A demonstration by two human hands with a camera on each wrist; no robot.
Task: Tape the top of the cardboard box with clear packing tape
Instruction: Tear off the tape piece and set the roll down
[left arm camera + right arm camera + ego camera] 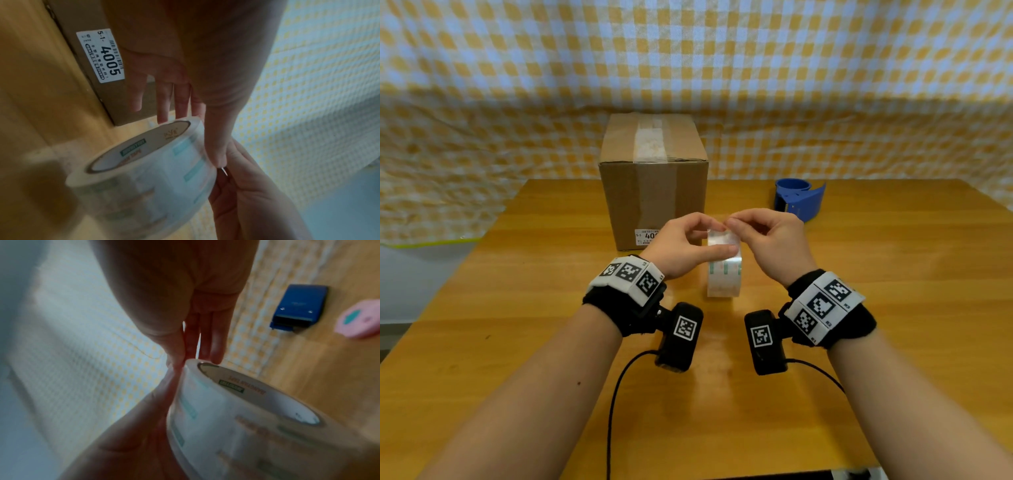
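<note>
**Head cam: both hands on the tape roll, box sitting behind**

Head view has the clear tape roll [723, 265] standing on its edge on the wooden table [859, 308], right in front of the person and just ahead of the near right corner of the cardboard box [654, 185]. Left hand [681, 248] is curled round the top of the roll, thumb laid across the near face and fingers arched over it. Right hand [774, 243] is on the other side with its fingertips bunched at the top edge of the roll, pinching there; looks like it's at the tape's surface, but I honestly can't tell if a loose end is lifted.

Left wrist cam shows the roll [148, 170] close up, with a printed cardboard core and greenish label blocks showing through the clear layers. Left thumb lies along the outer winding and meets the right hand's fingers [242, 186] at the rim. Right wrist cam is blurry but shows the same pinch at the top of the roll [236, 418].

Box is upright toward the back of the table, flaps down, with a strip of tape along the top seam and down the front. White label [100, 55] near its bottom edge reads 4005. Blue tape dispenser [799, 200] sits off to the right of the box, well apart from the hands. Something pink [362, 321] lies past it in the right wrist view. Yellow checked cloth [825, 68] hangs behind.
</note>
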